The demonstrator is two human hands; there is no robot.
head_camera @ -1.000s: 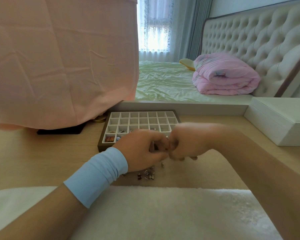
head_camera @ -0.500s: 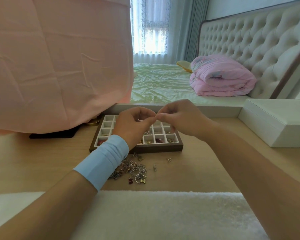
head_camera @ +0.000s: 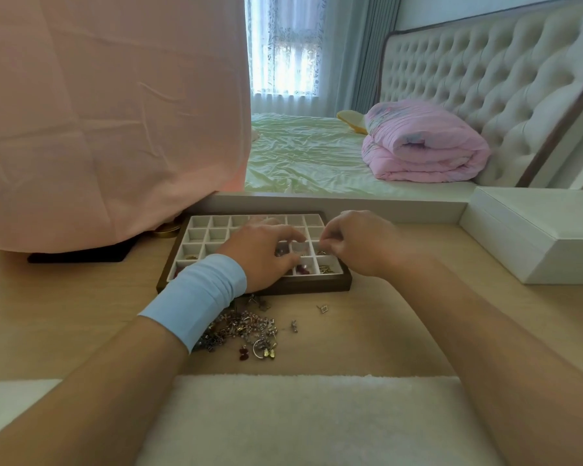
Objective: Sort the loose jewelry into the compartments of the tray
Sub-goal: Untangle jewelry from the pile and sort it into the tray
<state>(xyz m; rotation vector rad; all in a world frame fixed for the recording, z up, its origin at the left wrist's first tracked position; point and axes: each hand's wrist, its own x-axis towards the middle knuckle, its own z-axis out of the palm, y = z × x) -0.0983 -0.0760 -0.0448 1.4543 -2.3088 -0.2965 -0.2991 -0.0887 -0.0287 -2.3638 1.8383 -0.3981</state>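
A dark wooden tray [head_camera: 317, 286] with white compartments lies on the desk; several near compartments hold small pieces, the far rows look bare. My left hand [head_camera: 263, 253], with a light blue wristband, hovers over the tray's middle, fingers curved and thumb apart from them. My right hand [head_camera: 354, 243] is over the tray's right column, its fingertips pinched together on a jewelry piece too small to make out. In front of the tray lies a pile of loose jewelry [head_camera: 246, 331], partly hidden by my left wrist, with two stray pieces [head_camera: 322, 308] to its right.
A pink cloth [head_camera: 108, 122] hangs over something at the left, above a black object [head_camera: 78, 256] and a gold lid [head_camera: 165, 232]. A white box [head_camera: 535, 237] stands at the right. A white fluffy mat [head_camera: 317, 415] covers the near edge. A bed lies beyond the desk.
Both hands rose from the loose pile with fingertips pinched together, then parted and came down over the tray. The jewelry pile is now uncovered.
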